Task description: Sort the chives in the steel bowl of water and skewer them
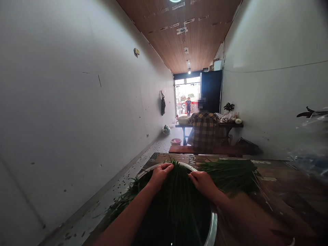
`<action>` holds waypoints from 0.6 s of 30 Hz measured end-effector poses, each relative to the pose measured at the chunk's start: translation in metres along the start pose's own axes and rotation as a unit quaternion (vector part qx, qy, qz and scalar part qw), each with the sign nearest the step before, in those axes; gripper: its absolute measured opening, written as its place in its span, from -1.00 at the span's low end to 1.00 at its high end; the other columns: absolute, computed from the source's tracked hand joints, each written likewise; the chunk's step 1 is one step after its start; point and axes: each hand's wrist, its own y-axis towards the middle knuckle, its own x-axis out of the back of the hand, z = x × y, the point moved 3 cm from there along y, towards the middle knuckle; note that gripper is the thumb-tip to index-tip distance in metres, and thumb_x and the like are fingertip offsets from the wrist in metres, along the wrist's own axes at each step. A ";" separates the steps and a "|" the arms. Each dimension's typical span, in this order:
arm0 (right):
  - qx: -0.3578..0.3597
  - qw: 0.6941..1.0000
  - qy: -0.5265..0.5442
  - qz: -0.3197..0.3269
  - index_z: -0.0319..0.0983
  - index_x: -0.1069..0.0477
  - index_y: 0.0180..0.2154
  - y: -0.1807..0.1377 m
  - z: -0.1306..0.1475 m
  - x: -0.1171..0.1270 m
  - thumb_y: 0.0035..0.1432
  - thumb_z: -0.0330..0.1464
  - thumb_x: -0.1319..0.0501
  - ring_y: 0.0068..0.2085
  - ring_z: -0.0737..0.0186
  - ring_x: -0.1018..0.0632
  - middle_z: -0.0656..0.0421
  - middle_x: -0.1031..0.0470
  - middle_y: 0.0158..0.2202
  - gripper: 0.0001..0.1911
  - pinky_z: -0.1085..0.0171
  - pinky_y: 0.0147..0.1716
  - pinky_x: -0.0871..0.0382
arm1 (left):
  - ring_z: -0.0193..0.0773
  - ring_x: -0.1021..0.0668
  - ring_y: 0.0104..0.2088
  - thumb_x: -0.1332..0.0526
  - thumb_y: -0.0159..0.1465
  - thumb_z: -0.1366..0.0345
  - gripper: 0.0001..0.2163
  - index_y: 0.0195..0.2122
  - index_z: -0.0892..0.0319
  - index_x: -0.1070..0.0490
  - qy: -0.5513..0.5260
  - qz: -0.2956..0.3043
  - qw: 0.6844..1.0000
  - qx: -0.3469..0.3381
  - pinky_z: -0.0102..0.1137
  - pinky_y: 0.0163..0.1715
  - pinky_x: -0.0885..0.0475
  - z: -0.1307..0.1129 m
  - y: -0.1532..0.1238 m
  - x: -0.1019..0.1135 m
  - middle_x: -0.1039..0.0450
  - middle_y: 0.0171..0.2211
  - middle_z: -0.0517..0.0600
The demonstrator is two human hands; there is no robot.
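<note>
A heap of long green leaves [176, 201] fills a large metal basin [213, 227] in front of me on a wooden table [282, 184]. My left hand [160, 175] grips the far end of the leaves at the left, fingers curled round them. My right hand [203, 182] grips the same bunch just to the right, fingers also curled. More green leaves [230, 172] lie flat on the table to the right of the basin, and some hang over its left side.
A person in a checked shirt [203, 131] sits with their back to me at a far table [230, 125] holding bags and a basin. Another person [188, 105] stands in the open doorway. White walls close in both sides; a small bowl [175, 141] sits on the floor.
</note>
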 end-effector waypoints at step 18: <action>0.055 0.995 0.047 -0.061 -0.17 -0.47 -0.34 -0.002 0.017 0.003 0.25 -0.28 0.05 -0.31 0.31 -0.50 0.17 -0.55 -0.34 -0.66 0.37 -0.33 -0.19 | -0.32 -0.53 -0.45 -0.40 -0.09 0.20 -0.66 -0.32 0.24 -0.42 0.004 0.029 0.998 0.059 -0.46 -0.39 -0.41 -0.022 -0.014 0.010 -0.51 -0.44 -0.01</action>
